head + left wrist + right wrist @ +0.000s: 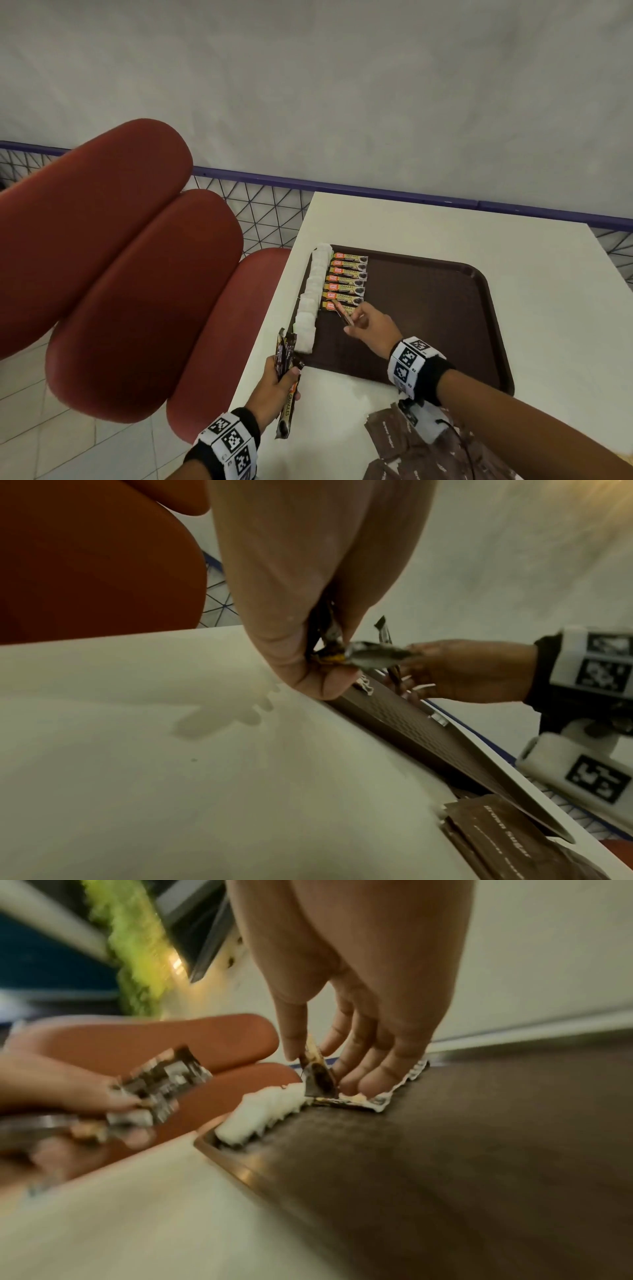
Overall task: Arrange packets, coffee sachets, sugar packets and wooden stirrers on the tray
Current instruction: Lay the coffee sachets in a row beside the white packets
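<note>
Head view shows the right hand (pixel 371 327) pinching a yellow-and-brown coffee sachet (pixel 343 313) above the tray (pixel 445 308), while the left hand (pixel 274 387) grips a bundle of sachets (pixel 286 363) beside it.

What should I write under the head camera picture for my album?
Right hand lays a coffee sachet on the tray; left hand holds more.
</note>
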Demonstrator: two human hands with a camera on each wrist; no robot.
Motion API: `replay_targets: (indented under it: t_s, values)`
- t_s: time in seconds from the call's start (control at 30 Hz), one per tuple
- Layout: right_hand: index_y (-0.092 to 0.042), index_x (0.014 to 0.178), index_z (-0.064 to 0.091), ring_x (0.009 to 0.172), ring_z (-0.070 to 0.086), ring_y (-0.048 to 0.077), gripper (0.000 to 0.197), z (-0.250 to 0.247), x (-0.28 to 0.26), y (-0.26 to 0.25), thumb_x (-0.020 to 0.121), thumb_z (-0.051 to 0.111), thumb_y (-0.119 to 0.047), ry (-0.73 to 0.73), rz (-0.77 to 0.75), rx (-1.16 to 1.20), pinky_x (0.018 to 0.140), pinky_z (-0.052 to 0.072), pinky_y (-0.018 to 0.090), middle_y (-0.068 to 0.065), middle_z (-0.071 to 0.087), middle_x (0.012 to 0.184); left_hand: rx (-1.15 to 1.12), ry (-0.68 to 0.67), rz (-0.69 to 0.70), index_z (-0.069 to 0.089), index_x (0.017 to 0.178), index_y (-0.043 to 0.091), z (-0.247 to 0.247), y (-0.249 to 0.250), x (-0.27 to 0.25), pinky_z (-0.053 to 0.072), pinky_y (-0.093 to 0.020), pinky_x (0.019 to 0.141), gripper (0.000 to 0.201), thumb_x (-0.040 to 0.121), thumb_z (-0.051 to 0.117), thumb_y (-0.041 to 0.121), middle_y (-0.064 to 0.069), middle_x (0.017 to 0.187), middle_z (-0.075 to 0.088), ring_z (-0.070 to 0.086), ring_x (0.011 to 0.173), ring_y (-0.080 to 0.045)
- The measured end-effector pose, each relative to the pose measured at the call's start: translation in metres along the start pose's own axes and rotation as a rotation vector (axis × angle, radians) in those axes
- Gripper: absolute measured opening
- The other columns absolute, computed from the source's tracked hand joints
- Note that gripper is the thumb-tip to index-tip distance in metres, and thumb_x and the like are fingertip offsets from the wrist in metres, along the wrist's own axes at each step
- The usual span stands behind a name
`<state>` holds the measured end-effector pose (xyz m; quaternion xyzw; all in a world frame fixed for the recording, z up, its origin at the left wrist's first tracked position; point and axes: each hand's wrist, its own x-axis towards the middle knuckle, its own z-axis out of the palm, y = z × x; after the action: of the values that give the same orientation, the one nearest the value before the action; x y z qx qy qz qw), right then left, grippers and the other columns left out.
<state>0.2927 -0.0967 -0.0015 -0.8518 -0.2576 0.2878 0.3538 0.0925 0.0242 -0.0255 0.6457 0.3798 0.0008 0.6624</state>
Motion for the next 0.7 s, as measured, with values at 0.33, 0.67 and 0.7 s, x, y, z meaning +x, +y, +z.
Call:
replay_targets:
  t_s: [0.33,0.67,0.7]
  values:
    - [-0.017,0.108,0.056,0.112,0.046,0.021,0.026,0.005,0.024,0.003,0.084,0.064,-0.026,0.048,-0.054,-0.535,0.092,0.039,0.031,0.004,0.055,0.115,-0.071,0.076,-0.023,0.044,0.1,0.019,-0.023,-0.005,0.0,0.044,-0.03,0.054,0.008,0.096,0.049,0.015,-0.008,0.085,0.052,0.055,0.061,-0.017]
    - [-0.017,0.118,0.049,0.119,0.043,0.021,0.036,0.022,0.039,0.003,0.086,0.062,-0.028,0.102,-0.092,-0.673,0.098,0.036,0.031,0.003,0.05,0.127,-0.089,0.096,-0.027,0.044,0.099,0.015,-0.03,-0.009,0.002,0.045,-0.029,0.053,0.008,0.096,0.05,0.014,-0.009,0.086,0.053,0.055,0.06,-0.017]
    - [-0.017,0.119,0.049,0.118,0.043,0.021,0.037,0.022,0.04,0.004,0.086,0.062,-0.029,0.115,-0.092,-0.666,0.098,0.036,0.031,0.002,0.05,0.127,-0.09,0.094,-0.031,0.044,0.1,0.015,-0.031,-0.01,0.003,0.045,-0.029,0.052,0.008,0.096,0.05,0.014,-0.009,0.087,0.053,0.055,0.061,-0.017]
